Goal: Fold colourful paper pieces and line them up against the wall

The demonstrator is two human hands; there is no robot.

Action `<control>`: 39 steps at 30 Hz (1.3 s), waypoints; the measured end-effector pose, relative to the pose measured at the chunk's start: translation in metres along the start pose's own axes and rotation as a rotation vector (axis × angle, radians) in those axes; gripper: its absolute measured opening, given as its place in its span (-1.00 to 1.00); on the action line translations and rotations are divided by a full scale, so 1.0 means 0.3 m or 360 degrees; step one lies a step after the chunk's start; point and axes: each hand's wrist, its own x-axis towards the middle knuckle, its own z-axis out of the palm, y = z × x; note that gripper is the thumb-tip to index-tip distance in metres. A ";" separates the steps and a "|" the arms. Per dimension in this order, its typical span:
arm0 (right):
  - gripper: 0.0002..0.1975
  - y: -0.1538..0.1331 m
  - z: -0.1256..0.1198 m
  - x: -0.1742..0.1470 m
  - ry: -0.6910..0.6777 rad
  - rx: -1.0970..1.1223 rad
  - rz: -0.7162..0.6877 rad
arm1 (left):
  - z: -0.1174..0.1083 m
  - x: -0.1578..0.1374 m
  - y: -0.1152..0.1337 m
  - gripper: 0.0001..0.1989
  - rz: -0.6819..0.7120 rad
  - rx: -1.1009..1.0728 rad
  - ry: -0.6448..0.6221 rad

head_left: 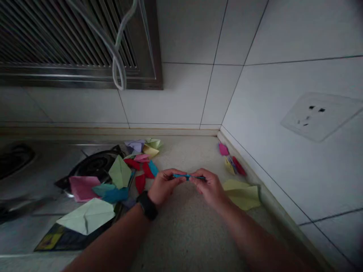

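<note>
A small piece of folded blue paper (187, 176) is held level over the counter, seen nearly edge-on. My left hand (167, 184), with a dark watch on its wrist, pinches its left end between thumb and fingers. At the other end, my right hand (207, 185) grips the paper the same way. The fingertips almost meet at the middle, and much of the paper is hidden behind them. Just left of my left hand lie red folded papers (140, 183) and a blue one (153, 168). A yellow-green sheet (242, 194) rests beside my right forearm.
Folded papers, among them a pale green one (87, 217) and a pink one (84, 187), lie across the gas stove (17, 234) at left. Small folded papers (238, 165) sit along the right wall. A range hood (85, 77) with a hanging grey cable (117, 71) juts out above.
</note>
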 end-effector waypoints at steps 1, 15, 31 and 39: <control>-0.79 0.002 0.003 -0.005 0.0019 0.0016 -0.0007 | 0.002 -0.006 0.008 -0.73 0.0013 0.0004 -0.0041; -0.86 0.021 0.036 -0.026 0.0095 -0.0122 -0.0165 | 0.015 -0.010 0.014 -0.76 0.0022 -0.0026 -0.0059; -0.88 0.038 0.019 -0.039 0.0046 -0.0099 -0.0080 | 0.032 -0.023 0.047 -0.78 0.0059 0.0200 -0.0036; -0.89 0.036 0.018 -0.036 0.0090 -0.0075 -0.0129 | 0.042 -0.031 0.044 -0.76 0.0123 0.0215 -0.0007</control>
